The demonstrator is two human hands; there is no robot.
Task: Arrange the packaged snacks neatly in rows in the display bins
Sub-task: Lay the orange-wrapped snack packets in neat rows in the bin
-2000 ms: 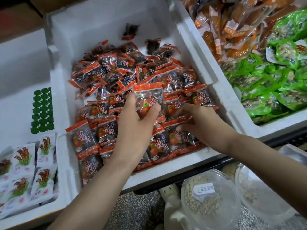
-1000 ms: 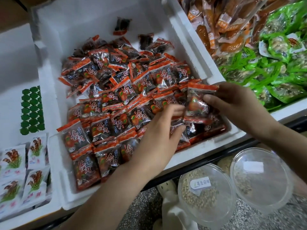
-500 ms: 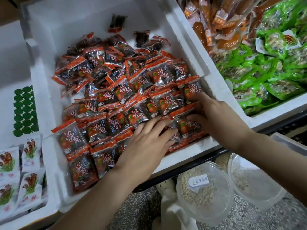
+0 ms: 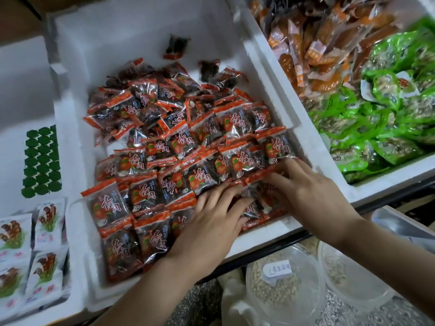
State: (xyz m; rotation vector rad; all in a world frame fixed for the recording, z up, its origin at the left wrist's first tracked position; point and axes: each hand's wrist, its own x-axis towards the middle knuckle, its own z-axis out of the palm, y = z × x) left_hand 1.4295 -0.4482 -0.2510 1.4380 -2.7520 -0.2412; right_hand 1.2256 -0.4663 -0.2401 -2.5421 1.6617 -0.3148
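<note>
A white foam bin (image 4: 141,55) holds many small packets with orange-red edges and dark contents (image 4: 202,135). Those near the front lie in rough rows; those behind are heaped, and two dark packets (image 4: 175,47) lie apart at the back. My left hand (image 4: 211,222) lies flat with straight fingers on the front-row packets near the bin's front right. Beside it, my right hand (image 4: 303,191) presses its fingers on a packet (image 4: 253,205) at the front right corner. Neither hand lifts a packet.
At left, a foam bin (image 4: 21,95) holds white packets (image 4: 44,222) and a patch of green pieces (image 4: 41,161). The right bin (image 4: 388,182) is full of orange packets (image 4: 317,43) and green packets (image 4: 388,109). Two clear lidded tubs (image 4: 282,285) stand below the shelf edge.
Two seconds ago each hand handled a packet; the right hand carried one to the front right corner and set it down. Both hands now lie on the front row.
</note>
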